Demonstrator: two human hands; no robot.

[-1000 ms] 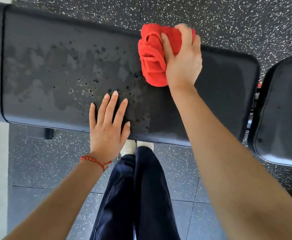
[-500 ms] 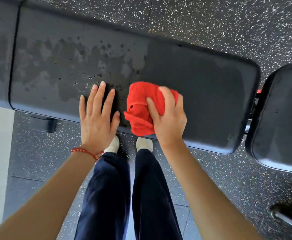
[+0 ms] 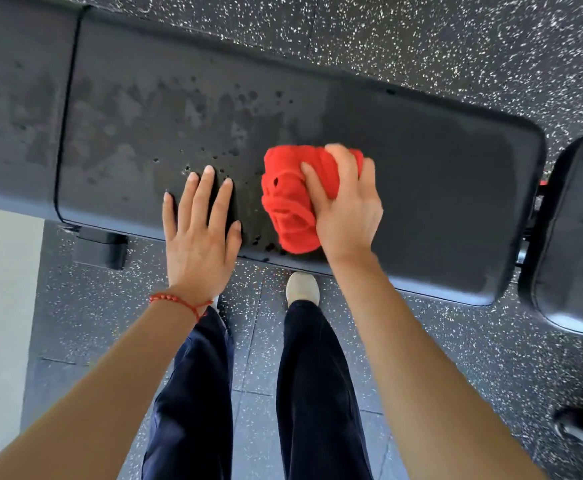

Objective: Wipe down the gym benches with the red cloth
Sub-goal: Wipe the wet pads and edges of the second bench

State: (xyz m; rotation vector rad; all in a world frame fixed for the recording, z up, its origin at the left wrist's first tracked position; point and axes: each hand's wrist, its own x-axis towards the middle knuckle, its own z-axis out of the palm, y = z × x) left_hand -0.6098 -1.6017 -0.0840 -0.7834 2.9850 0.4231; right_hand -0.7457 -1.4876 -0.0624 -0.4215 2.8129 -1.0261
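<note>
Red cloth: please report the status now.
Right hand grips red cloth on bench pad. Left hand flat on pad. Droplets remain left. Nothing blocking.

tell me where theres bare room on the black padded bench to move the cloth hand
The black padded bench lies bare right of the crumpled red cloth and right hand. Leftward is crowded: the flat left hand rests close beside the cloth.

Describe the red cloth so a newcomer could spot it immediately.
Find the long black bench pad running across the upper picture. Near its front edge, the right hand grips a bunched red cloth. It is the only bright red bundle there, beside the flat left hand.
</note>
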